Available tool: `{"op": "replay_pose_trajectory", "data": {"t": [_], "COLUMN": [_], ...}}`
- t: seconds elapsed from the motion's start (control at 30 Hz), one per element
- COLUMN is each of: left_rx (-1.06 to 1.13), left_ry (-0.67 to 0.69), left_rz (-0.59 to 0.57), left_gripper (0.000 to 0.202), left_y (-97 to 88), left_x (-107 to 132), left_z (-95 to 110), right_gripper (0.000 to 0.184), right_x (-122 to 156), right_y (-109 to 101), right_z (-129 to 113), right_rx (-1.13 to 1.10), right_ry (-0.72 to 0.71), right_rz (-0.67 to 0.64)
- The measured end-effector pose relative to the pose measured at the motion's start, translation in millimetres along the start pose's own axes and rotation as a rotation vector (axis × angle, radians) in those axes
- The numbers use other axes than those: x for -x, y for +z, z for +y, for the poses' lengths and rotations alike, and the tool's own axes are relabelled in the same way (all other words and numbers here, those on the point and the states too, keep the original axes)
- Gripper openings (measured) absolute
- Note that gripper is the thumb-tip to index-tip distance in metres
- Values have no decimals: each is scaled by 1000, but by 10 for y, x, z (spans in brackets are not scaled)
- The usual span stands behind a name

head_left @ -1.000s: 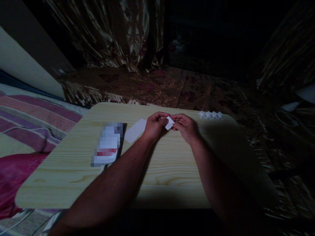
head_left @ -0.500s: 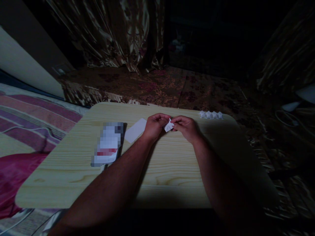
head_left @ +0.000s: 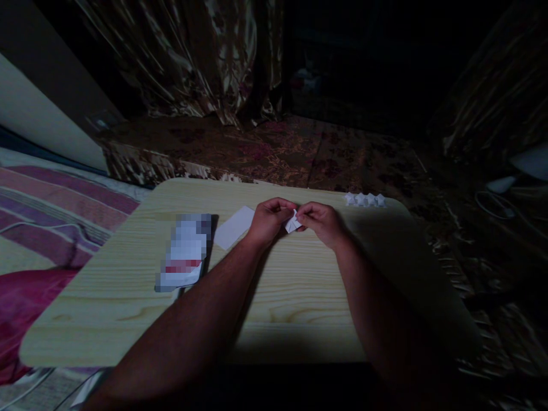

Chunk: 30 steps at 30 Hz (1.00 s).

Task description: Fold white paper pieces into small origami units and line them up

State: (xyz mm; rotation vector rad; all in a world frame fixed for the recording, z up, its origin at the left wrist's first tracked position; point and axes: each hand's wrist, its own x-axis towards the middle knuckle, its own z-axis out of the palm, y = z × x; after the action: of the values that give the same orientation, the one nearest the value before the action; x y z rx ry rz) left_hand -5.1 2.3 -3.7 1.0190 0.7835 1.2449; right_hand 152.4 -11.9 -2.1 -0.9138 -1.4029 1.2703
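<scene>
A small folded white paper (head_left: 293, 223) is pinched between both hands above the middle of the wooden table. My left hand (head_left: 270, 221) grips its left side with thumb and fingers closed. On the other side, my right hand (head_left: 320, 221) holds it by the fingertips. Part of the paper is hidden behind the fingers. A flat white sheet of paper (head_left: 233, 228) lies just left of my left hand. Several white folded paper stars (head_left: 365, 199) sit in a row near the table's far right edge.
The light wooden table (head_left: 299, 308) carries a blurred-out phone-like object (head_left: 184, 251) on the left. A bed with a striped cover (head_left: 51, 205) and a pink cloth (head_left: 34, 314) borders it on the left. Patterned curtains (head_left: 222, 57) hang behind; a white lamp-like object (head_left: 528, 162) stands at far right.
My right fingers have shifted slightly over the folded paper, covering more of its upper right. The view has moved a little; the other things lie as before.
</scene>
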Motion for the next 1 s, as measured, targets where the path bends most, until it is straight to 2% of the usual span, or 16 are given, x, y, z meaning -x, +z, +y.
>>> {"op": "replay_pose_trajectory", "data": {"t": [0.23,0.47,0.67,1.0], "left_rx": [-56,-109,-129,-144], "left_ry": [2,8,-15,-14], "left_rz": [-44,-109,-119,-91], "left_gripper": [25,33,43,37], "left_y": [3,-6,-2,-26], "left_x": [7,9,14,-9], "left_z": [31,33,58,13], "right_gripper": [30,30,30,28], "right_x": [-22,-20,-27,-23], "right_y": [-18,-11,-13,7], "right_z": [33,15,21,1], "right_rx": [3,18,35,15], "right_ry": [7,-20,-39,-48], "right_rz": [90,123,134,137]}}
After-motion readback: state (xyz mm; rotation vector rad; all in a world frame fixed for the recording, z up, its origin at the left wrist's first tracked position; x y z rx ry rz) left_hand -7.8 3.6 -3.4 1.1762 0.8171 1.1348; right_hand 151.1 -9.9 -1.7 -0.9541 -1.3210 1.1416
